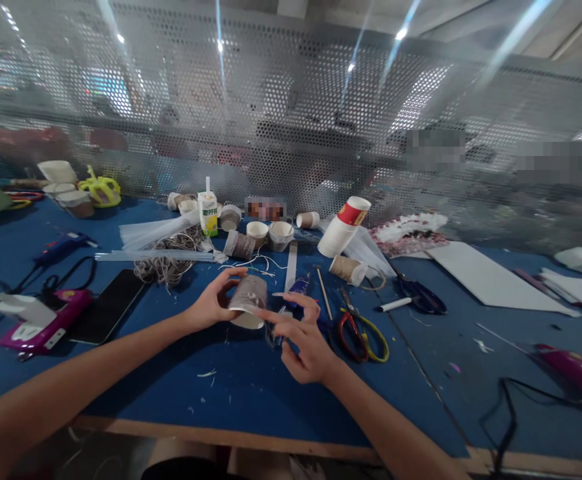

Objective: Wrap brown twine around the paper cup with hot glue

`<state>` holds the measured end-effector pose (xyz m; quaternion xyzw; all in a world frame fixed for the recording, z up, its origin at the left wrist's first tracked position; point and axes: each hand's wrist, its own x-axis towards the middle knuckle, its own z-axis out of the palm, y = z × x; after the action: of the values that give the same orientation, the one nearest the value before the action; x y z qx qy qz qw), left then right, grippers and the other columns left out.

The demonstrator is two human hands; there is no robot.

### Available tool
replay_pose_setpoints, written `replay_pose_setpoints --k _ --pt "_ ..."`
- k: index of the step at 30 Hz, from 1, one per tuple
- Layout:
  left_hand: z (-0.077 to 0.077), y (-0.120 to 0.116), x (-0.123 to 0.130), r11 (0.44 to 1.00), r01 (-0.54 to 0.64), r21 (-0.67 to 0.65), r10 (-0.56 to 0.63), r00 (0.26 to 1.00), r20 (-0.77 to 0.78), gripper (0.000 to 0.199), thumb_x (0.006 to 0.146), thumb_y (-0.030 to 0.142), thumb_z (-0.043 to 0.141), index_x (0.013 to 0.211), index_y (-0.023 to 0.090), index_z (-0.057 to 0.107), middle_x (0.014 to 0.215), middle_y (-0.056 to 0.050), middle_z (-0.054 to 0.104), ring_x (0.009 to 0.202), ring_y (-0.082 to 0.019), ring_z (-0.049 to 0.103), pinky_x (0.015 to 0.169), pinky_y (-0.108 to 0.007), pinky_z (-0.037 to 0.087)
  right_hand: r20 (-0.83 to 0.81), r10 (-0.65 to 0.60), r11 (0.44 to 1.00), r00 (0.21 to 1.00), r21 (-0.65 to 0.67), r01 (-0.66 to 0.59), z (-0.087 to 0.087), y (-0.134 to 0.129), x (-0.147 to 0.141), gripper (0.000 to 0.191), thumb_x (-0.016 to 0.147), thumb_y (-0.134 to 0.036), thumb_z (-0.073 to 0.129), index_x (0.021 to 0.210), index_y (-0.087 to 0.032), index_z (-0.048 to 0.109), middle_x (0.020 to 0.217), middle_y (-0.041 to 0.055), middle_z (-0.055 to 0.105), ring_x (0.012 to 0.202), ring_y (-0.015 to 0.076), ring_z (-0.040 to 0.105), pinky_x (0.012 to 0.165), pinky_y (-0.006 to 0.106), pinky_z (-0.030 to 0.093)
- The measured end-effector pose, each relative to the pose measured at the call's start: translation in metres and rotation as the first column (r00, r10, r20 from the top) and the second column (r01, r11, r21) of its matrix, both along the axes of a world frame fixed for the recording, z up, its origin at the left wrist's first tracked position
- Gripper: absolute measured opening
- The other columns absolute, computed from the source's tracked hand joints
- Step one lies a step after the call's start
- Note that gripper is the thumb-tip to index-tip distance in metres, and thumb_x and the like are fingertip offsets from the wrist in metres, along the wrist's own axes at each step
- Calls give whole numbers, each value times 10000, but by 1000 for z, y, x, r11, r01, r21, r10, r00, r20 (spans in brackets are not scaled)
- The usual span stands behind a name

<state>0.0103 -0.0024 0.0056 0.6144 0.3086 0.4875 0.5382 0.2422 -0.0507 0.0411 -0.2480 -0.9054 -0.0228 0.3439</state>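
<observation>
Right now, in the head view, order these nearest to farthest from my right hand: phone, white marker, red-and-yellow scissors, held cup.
1. Cup: left, by your right hand.
2. Scissors: right.
3. Marker: right, beyond the scissors.
4. Phone: far left.

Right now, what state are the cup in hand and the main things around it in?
Cord-wrapped cup: tilted, held
Left hand: grip closed on the cup
Right hand: index finger at the cup's edge
Juice carton: upright, straw in
Paper cup stack: nested
Phone: lying flat, screen dark
Loose cord: tangled heap
Red-and-yellow-handled scissors: lying down; blades hard to judge
</observation>
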Motion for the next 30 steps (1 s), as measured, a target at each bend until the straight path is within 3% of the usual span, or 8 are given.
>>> replay_pose_setpoints --k 13,17,22,25,30 --pt "-4 5 -2 995 -81 -55 88 986 142 697 568 263 798 1212 240 530 1185 -72 563 1052 -250 590 908 -330 449 -161 -20 982 987 182 50 2 4 3 252 627 -14 472 715 -248 510 860 -30 756 951 256 623 851 500 382" --pt "0 4 0 989 -73 -129 96 979 182 678 548 232 790 1181 234 548 1156 -61 568 979 -218 602 851 -295 455 -243 -44 984 969 158 85 1 2 4 273 658 -26 479 799 -259 490 931 -7 748 854 236 618 811 479 425" --pt "3 2 1 981 -76 -176 110 976 190 659 540 219 786 1162 229 568 1148 -63 567 984 -218 584 824 -283 460 -85 -41 995 996 88 48 3 0 0 368 650 -37 465 953 -246 476 1224 35 670 1171 301 491 916 514 393" --pt "5 1 2 979 -70 -191 113 969 220 646 529 211 786 1144 219 587 1128 -61 571 974 -209 577 799 -264 463 -26 -22 999 999 48 23 2 2 -2 353 624 -29 453 904 -243 475 1245 13 660 1272 312 407 964 539 353" --pt "8 -1 3 965 -45 -257 111 962 251 643 520 206 794 1133 228 599 1109 -57 577 941 -202 576 745 -250 472 -49 -20 999 999 49 22 -2 5 -1 294 624 -31 460 818 -249 492 1168 -7 700 1289 310 419 979 565 336"
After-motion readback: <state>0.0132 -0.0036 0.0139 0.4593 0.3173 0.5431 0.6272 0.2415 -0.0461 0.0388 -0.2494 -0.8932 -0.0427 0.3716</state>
